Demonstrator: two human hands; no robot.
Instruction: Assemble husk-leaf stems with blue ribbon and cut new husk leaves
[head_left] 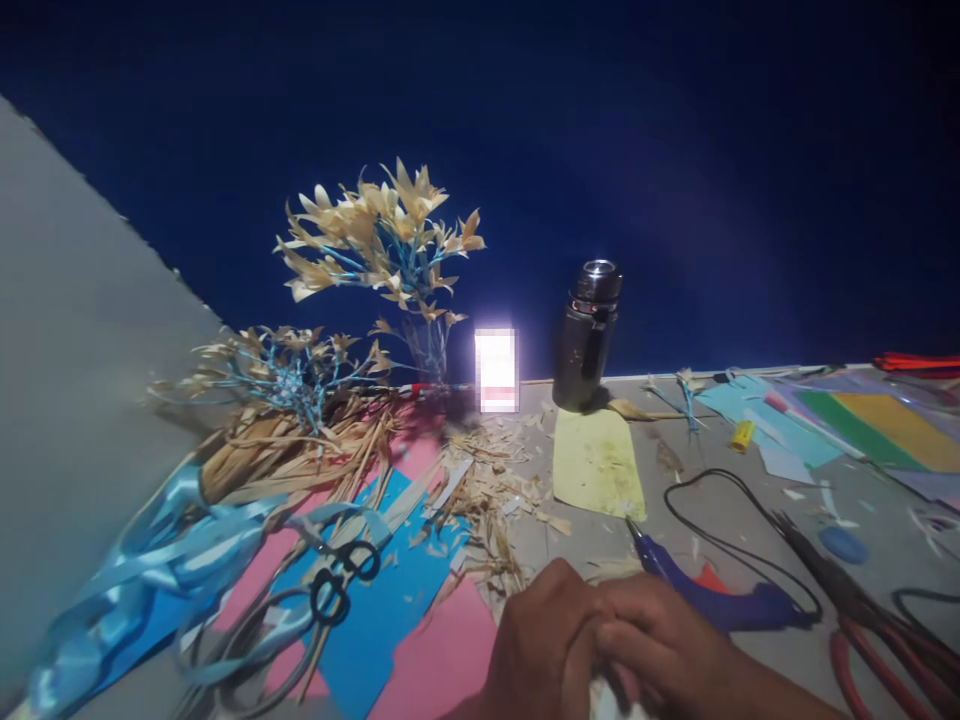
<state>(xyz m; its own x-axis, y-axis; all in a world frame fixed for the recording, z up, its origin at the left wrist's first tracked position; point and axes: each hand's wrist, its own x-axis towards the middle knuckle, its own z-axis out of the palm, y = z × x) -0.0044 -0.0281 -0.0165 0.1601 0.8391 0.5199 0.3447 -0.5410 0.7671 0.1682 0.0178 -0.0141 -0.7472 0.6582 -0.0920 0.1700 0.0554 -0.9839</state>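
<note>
My left hand (pixel 540 635) and my right hand (pixel 664 635) are together at the bottom middle, fingers curled and pressed against each other. A pale, whitish piece (pixel 606 700) shows just below the fingers. The hands hide most of it, so its kind cannot be made out. Just right of my right hand lies a purple hot glue gun (pixel 720 590), its nozzle pointing at a yellow sheet (pixel 600 465). Dry husk scraps (pixel 499 470) are strewn beyond my left hand, over the table and blue paper (pixel 375 600).
Dried husk flowers on blue stems (pixel 405 240) stand at the back left, near a dark flask (pixel 589 340). Blue ribbon (pixel 172 550) and small black scissors (pixel 337 585) lie left. Red-handled scissors (pixel 855 610), a black cord (pixel 705 475) and coloured sheets (pixel 885 420) lie right.
</note>
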